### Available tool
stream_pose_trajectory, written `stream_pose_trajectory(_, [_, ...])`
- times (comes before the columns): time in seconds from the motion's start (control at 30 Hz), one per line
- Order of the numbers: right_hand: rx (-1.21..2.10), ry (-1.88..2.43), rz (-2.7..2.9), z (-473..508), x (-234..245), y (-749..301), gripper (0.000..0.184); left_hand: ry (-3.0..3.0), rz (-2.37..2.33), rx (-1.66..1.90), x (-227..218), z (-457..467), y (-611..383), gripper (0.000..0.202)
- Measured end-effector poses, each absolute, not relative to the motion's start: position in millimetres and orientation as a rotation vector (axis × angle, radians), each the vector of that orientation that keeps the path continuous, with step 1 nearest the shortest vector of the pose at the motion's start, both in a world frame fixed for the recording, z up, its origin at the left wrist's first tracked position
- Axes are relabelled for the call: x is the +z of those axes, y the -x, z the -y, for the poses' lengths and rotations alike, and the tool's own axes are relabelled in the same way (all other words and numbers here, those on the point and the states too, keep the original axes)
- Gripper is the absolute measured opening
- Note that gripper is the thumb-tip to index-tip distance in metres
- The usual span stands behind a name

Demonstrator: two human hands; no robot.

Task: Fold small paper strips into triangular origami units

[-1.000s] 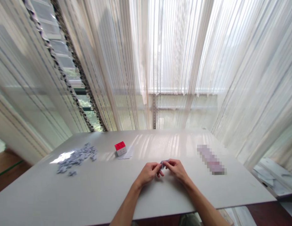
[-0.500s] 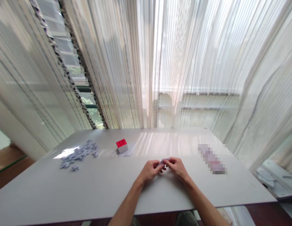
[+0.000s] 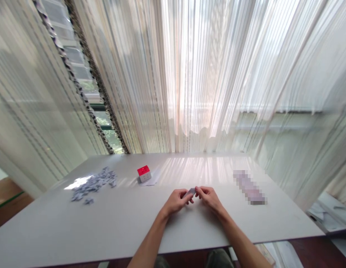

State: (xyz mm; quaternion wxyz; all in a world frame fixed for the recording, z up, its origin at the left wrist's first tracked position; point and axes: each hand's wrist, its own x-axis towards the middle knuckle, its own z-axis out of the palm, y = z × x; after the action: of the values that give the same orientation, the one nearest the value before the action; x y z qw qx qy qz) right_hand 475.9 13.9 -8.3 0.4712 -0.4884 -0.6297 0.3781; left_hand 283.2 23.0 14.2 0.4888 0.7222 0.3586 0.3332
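both hands (image 3: 193, 199) pinched on small paper piece (image 3: 191, 191), fingertips meeting

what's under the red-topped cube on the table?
A pale sheet of paper lies under the red-topped cube, its edge sticking out to the right onto the table. How far it runs beneath the cube is covered.

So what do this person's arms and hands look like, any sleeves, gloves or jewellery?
Both are bare. The left hand and right hand wear no gloves, and no rings show at this size. The left forearm and right forearm are slim and uncovered down to the picture's lower edge: no sleeve, watch or bracelet in view.
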Motion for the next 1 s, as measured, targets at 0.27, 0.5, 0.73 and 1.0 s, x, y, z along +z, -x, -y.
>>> stream_pose_trajectory(0.27, [0.95,1.203,1.537,-13.0,-5.8,-475.0,0.041,-1.761,-0.86,0.79,14.1,-22.9,-281.6,0.046])
stream_pose_trajectory(0.5, [0.941,1.197,1.452,-13.7,-5.8,-474.9,0.043,-1.677,-0.766,0.728,21.0,-23.4,-279.7,0.05])
stream_pose_trajectory(0.73, [0.965,1.163,1.423,-8.8,-4.0,-473.1,0.042,-1.687,-0.778,0.755,18.4,-21.6,-282.7,0.045])
stream_pose_trajectory(1.0, [1.06,1.056,1.474,-9.0,1.4,-470.3,0.04,-1.712,-0.848,0.814,11.3,-24.6,-283.0,0.046])
